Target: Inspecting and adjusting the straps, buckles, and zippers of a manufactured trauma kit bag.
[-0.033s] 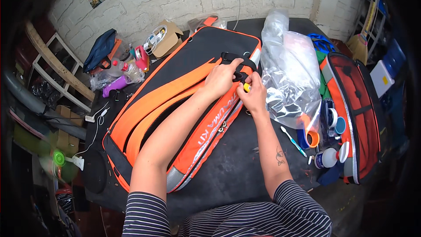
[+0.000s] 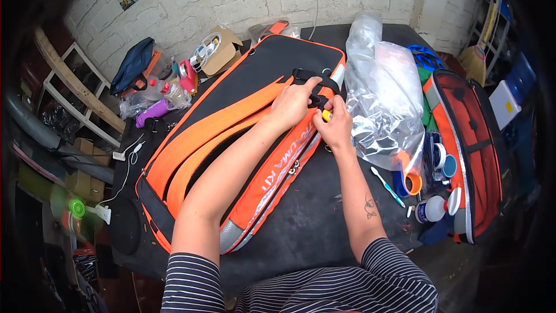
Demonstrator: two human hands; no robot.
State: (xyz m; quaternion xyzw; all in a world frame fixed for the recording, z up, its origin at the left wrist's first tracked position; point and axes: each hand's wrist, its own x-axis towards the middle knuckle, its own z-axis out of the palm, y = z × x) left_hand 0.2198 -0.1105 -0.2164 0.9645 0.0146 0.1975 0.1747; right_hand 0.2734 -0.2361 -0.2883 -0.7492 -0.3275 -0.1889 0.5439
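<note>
A large black and orange bag [image 2: 292, 55] lies at a slant on the dark table, its padded orange shoulder straps [image 2: 217, 104] uppermost. My left hand [image 2: 291, 104] is closed on a black webbing strap [image 2: 324, 90] near the bag's far right corner, with the forefinger stretched along it. Close beside it, my right hand [image 2: 337, 123] grips a small yellow tool [image 2: 326, 116] against the webbing. Fingers cover most of that tool, so its kind does not show. A dark piece of the strap between the two hands is partly hidden.
Clear plastic sheeting [image 2: 385, 98] lies right of the bag. Beyond it stands a second orange bag [image 2: 463, 150]. A toothbrush [image 2: 388, 186], a spray bottle [image 2: 431, 208] and an orange tape roll [image 2: 412, 184] lie nearby. A cardboard box [image 2: 223, 55] and a purple bottle [image 2: 152, 113] sit back left.
</note>
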